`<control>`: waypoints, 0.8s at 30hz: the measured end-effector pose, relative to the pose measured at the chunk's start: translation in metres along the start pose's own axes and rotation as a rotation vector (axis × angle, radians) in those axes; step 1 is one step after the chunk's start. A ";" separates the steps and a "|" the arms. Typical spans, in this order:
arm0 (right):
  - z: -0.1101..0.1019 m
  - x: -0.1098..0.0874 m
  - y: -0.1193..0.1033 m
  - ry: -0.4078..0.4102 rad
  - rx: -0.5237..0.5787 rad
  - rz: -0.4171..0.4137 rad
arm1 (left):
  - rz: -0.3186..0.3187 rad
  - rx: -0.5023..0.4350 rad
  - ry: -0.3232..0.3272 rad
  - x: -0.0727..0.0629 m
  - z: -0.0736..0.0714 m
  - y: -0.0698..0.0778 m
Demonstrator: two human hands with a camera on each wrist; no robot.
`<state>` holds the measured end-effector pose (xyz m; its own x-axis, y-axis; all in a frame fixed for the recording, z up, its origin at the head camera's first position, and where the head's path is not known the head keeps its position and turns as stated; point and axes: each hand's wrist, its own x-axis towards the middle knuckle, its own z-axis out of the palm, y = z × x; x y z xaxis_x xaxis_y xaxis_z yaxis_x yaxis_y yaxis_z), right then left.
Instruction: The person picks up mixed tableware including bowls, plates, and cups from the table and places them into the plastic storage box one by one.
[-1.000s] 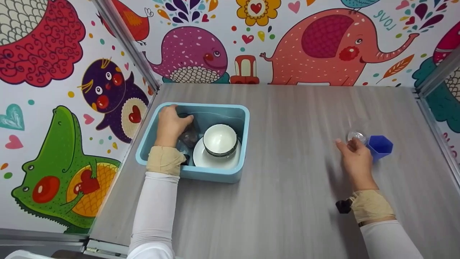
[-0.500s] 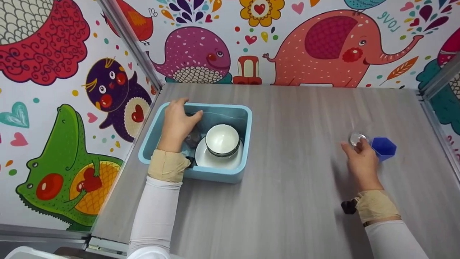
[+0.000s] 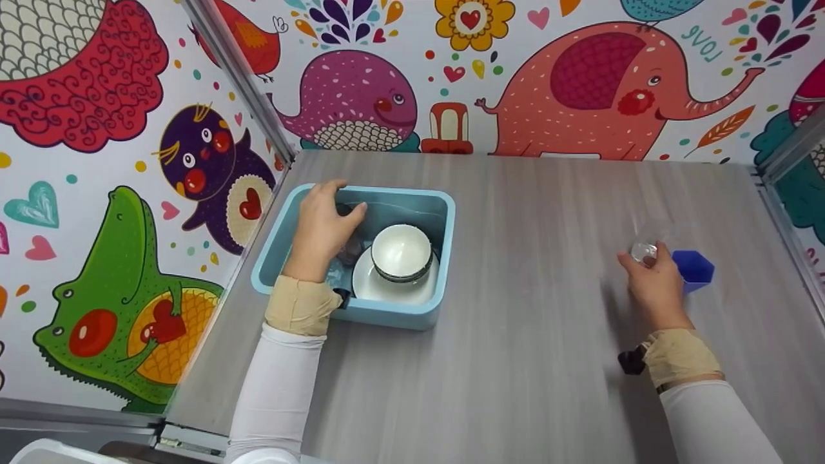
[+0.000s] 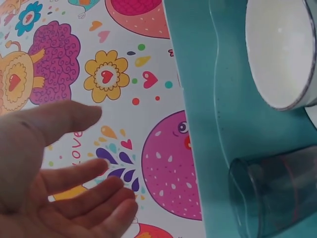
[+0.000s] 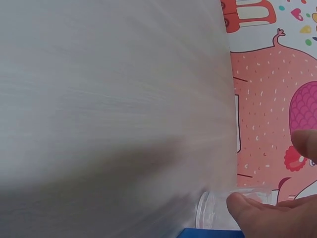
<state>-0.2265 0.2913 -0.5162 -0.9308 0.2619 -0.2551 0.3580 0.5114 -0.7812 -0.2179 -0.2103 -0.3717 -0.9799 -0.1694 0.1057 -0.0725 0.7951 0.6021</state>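
My left hand (image 3: 320,229) is over the left side of a light blue bin (image 3: 380,316), its thumb and fingers spread apart around nothing. Below it in the bin is a dark see-through tumbler (image 3: 351,250), whose rim shows in the left wrist view as a smoky glass (image 4: 277,186). A white bowl (image 3: 401,250) sits on a white plate (image 3: 367,283) beside the tumbler. On the right, my right hand (image 3: 657,287) is at a clear glass (image 3: 643,250), thumb and fingers apart. A fingertip overlaps this upright clear glass (image 5: 210,210) in the right wrist view.
A blue six-sided cup (image 3: 695,269) stands just right of the clear glass. Printed panels (image 3: 451,77) rise behind the grey table (image 3: 515,361) and along its sides. A white container rim (image 3: 58,451) shows at the lower left corner.
My left hand has risen a little off the dark tumbler, with its thumb spreading away. My right hand stays by the clear glass. The head view has shifted slightly.
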 end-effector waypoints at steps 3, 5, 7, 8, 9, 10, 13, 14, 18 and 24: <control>-0.002 0.002 0.000 -0.044 0.002 0.017 | 0.003 0.001 0.009 -0.001 0.001 0.000; -0.003 0.002 -0.001 -0.062 0.009 0.029 | 0.001 0.004 0.013 -0.002 0.002 -0.001; -0.002 0.002 -0.002 -0.063 0.019 0.038 | 0.000 0.005 0.012 -0.002 0.002 -0.001; -0.002 0.002 -0.002 -0.062 0.024 0.044 | -0.002 0.004 0.012 -0.002 0.002 -0.001; -0.001 0.003 -0.003 -0.059 0.029 0.049 | -0.002 0.003 0.013 -0.002 0.002 -0.002; -0.001 0.003 -0.003 -0.057 0.032 0.053 | -0.001 0.001 0.015 -0.002 0.002 -0.002; 0.001 0.004 -0.005 -0.057 0.026 0.060 | -0.002 -0.003 0.021 -0.001 0.002 -0.003; 0.001 0.004 -0.005 -0.059 0.023 0.060 | -0.002 -0.006 0.023 -0.001 0.002 -0.003; 0.002 0.005 -0.005 -0.050 -0.029 0.039 | 0.005 -0.016 0.022 -0.002 0.003 -0.003; 0.002 0.006 -0.005 -0.005 -0.119 -0.002 | 0.028 -0.023 0.037 -0.002 0.003 -0.004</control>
<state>-0.2337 0.2884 -0.5151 -0.9317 0.2571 -0.2564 0.3621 0.6054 -0.7087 -0.2157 -0.2116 -0.3766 -0.9739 -0.1688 0.1518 -0.0403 0.7866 0.6162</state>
